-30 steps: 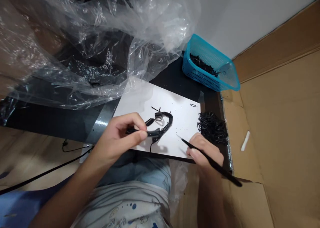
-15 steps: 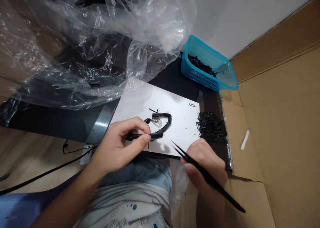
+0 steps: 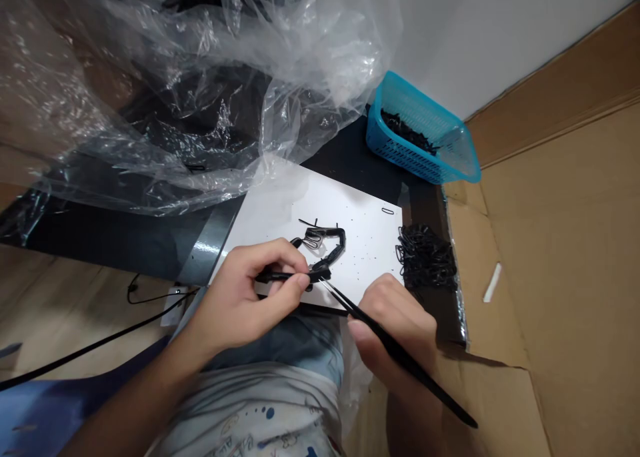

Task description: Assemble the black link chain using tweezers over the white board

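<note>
My left hand [image 3: 260, 290] pinches a black jointed strip [image 3: 337, 245] between thumb and fingers. The strip curves round in an open loop over a white sheet [image 3: 280, 190], and thin bent wire-like loops show at its upper end. Closed around a pair of black tweezers [image 3: 395, 350], my right hand [image 3: 395, 323] is at the right of the strip. The tweezers' tips are at the strip's near end, just beside my left thumb. Whether they grip anything there is too small to tell.
A heap of black loops [image 3: 427, 257] lies at the sheet's right. Behind it stands a blue basket [image 3: 425, 163] with black pieces inside. One small loop [image 3: 387, 211] and dark specks lie on the sheet. Clear plastic [image 3: 225, 50] covers the left back; cardboard [image 3: 560, 243] borders the right.
My right hand has moved left, bringing the tweezer tips from apart to the strip's near end. My left hand keeps its pinch on the strip. The view has shifted slightly.
</note>
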A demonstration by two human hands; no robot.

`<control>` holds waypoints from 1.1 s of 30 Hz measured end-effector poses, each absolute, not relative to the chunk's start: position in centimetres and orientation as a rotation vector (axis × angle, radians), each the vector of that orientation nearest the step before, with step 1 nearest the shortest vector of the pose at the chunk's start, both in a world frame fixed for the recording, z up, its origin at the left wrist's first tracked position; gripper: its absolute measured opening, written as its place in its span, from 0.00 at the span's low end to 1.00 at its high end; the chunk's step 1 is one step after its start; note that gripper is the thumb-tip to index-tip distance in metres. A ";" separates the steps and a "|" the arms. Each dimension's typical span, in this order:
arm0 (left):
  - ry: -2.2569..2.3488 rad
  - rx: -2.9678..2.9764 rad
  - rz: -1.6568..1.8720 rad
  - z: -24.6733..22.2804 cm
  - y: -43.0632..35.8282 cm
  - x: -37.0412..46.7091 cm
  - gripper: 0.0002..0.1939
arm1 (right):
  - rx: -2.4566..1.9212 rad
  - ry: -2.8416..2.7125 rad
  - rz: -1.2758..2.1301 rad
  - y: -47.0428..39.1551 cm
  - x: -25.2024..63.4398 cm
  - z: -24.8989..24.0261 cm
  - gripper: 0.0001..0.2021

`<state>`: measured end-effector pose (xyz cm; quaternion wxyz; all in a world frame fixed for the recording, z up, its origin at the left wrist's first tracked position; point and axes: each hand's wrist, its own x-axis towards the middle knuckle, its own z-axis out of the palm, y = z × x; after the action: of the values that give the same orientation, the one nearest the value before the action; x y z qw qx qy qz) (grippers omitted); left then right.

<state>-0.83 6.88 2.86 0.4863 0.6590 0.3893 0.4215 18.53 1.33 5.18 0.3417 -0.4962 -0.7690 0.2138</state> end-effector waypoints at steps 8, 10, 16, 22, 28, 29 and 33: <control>0.885 1.560 0.918 2.5 7.2 -1.1 0.05 | -1.200 -2.004 0.739 2.4 19.2 5.2 0.12; 0.847 1.525 0.910 2.3 7.4 -1.1 0.05 | -1.156 -1.994 0.781 2.9 19.4 5.2 0.12; 0.777 1.386 0.870 2.2 7.6 -1.1 0.05 | -1.079 -2.040 0.967 3.9 20.0 5.8 0.10; 0.700 1.288 0.842 2.2 7.5 -1.1 0.05 | -0.871 -1.439 1.346 3.8 19.0 2.2 0.12; 0.679 1.280 0.815 2.3 7.4 -0.7 0.04 | -0.663 -0.904 1.674 3.9 15.9 0.3 0.18; 0.682 1.276 0.813 2.3 7.4 -0.7 0.04 | -0.616 -0.860 1.704 4.0 15.6 0.4 0.19; 0.733 1.309 0.875 2.3 7.4 -0.9 0.04 | -0.538 -0.819 1.677 4.3 15.8 1.3 0.20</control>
<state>-0.91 7.43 2.26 0.6462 0.5752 0.3220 0.3846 15.80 4.27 1.32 0.5642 -0.2286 -0.3481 0.7129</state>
